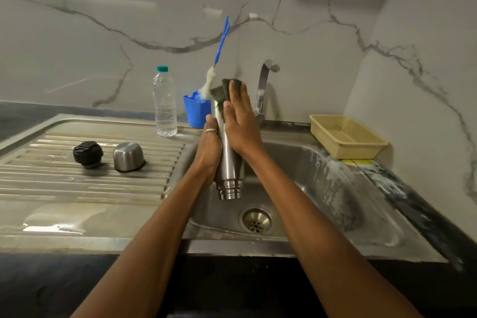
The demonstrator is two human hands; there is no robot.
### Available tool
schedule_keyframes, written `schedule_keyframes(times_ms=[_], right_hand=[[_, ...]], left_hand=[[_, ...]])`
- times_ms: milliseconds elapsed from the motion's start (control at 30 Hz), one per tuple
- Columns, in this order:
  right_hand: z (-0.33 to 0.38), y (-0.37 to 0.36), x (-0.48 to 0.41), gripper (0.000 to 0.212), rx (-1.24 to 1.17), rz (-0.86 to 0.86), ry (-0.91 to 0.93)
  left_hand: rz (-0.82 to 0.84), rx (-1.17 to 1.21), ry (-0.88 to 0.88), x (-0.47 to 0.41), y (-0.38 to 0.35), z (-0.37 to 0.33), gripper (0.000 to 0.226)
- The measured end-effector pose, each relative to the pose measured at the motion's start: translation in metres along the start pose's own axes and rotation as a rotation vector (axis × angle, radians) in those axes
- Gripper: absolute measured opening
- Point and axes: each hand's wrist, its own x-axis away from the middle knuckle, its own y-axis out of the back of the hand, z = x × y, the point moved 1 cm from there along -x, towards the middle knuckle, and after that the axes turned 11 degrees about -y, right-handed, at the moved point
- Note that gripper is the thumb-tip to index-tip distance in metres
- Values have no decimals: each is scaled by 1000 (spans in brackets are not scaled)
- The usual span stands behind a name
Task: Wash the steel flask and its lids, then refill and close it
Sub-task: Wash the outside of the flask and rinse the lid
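A: Status on the flask job?
B: Mid-wash, by my read. The steel flask (pixel 229 162) is centre frame, held over the sink (pixel 322 170) basin, mouth end low and toward the camera, base end up. No cap on it.
A: Hands?
B: The left hand (pixel 209 147) has its grip wrapped round the body on the left side, carrying it. The right hand (pixel 240 121) has its grip spread flat, fingers near straight, pressing a dark green scrub pad (pixel 224 88) onto the upper body. The pad pokes out above the fingertips.
A: Lids?
B: Both off, on the ribbed drainboard (pixel 77 188), left of frame: black inner lid (pixel 87 153) and steel cup lid (pixel 128 156), mouth down, near each other, not touching. Can't tell if they're washed.
A: What's left?
B: My estimate: finish the outside, likely do the inside with the bottle brush (pixel 220 41) standing in the blue holder (pixel 195 112) upper centre, rinse, lids if not done, refill, close. No water visibly running from the tap (pixel 265 80). A plastic water bottle (pixel 164 103), green cap on, sits beside the holder; possibly the refill source, a guess.
A: Surroundings?
B: Steel sink unit set in a dark worktop (pixel 18 121). Wet patch on the drainboard lower left, whitish streaks on the basin's right wall. Beige basket (pixel 346 137) on the right rim. Grey-veined marble-look wall (pixel 77 46) behind and to the right.
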Motion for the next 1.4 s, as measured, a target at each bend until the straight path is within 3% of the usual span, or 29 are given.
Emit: schedule_keyframes(times_ms=[133, 267, 433, 533, 633, 733, 967, 1033, 1167, 1267, 1400], right_hand=[[-3, -13, 29, 54, 55, 10, 87], [-23, -16, 61, 54, 68, 183, 72], [2, 4, -2, 53, 40, 35, 1], [4, -3, 6, 53, 55, 26, 21], [-16, -12, 61, 55, 58, 158, 61], [-25, -3, 70, 55, 9, 301, -7], [9, 10, 6, 53, -48, 117, -100], [5, 7, 27, 53, -64, 147, -98], [-17, 5, 84, 53, -41, 319, -97], [-14, 10, 74, 53, -4, 341, -90], [8, 10, 22, 53, 16, 230, -82]], left_hand=[[-13, -91, -50, -2, 10, -2, 55], [-82, -91, -30, -3, 19, 1, 50], [-9, -10, 42, 0, 1, 2, 56], [-14, 23, 16, 1, -2, 0, 53], [-112, -1, -25, -4, 14, 0, 51], [-107, 48, 33, -3, 20, -1, 67], [109, 82, -23, 3, -8, -6, 48], [103, 86, -50, -1, -1, -1, 46], [28, 132, 63, -4, 22, 1, 76], [13, 212, 77, -6, 23, 4, 68], [26, 290, 147, -1, 8, 1, 60]])
